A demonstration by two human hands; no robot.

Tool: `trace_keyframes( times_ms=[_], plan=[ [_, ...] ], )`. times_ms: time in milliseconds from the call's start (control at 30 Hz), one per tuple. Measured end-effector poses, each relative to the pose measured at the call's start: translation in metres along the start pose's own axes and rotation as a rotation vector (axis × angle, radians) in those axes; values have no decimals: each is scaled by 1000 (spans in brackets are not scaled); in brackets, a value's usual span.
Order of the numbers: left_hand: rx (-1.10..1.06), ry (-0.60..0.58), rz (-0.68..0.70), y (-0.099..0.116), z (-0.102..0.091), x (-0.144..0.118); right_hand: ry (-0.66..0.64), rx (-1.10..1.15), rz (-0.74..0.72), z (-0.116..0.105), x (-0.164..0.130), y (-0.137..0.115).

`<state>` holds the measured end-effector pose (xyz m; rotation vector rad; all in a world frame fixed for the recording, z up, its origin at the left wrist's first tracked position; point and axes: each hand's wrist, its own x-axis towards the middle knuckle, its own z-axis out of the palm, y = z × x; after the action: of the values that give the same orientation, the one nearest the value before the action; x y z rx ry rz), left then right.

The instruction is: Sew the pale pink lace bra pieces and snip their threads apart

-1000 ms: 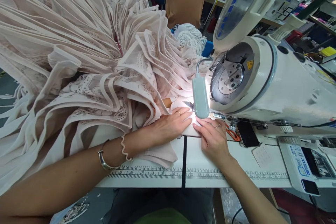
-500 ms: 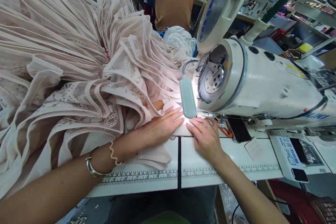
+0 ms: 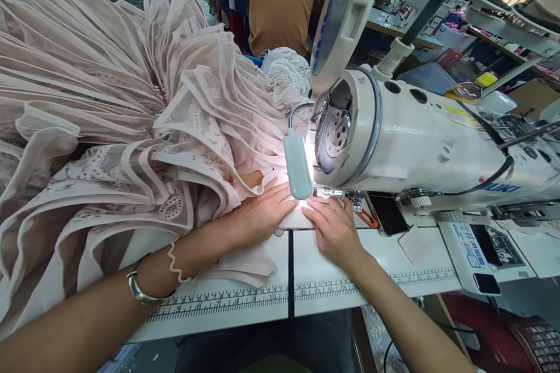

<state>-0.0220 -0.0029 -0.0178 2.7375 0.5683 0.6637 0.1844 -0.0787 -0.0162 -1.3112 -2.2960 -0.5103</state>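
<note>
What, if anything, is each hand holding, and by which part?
Cannot be told: palms down by the lamp, left hand and right hand hide any grip on fabric.

View swung R, more sewing mach. showing.

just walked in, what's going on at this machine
A person has both hands at the front of a white sewing machine, close under a small green lamp. The left hand lies at the edge of a large heap of pale, lace-patterned fabric. The right hand is close beside it; glare hides exactly what its fingertips touch. A phone lies to its right.
</note>
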Motion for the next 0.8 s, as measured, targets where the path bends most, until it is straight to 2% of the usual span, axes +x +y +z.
trace_keyframes(
  times_ms=[167,267,400,567,800],
  plan=[
    [-32,-15,-15,-2,-4,5,12,-26,8,0,2,2],
    [-67,2,10,-3,-5,7,-9,-58,19,3,1,4],
    [-81,36,-32,-6,-2,8,-25,-80,26,8,0,8],
    [-98,73,-53,-13,5,9,-131,-70,67,12,-1,13],
    [-135,115,-173,-15,3,12,-272,-35,95,13,4,18]
  ],
)
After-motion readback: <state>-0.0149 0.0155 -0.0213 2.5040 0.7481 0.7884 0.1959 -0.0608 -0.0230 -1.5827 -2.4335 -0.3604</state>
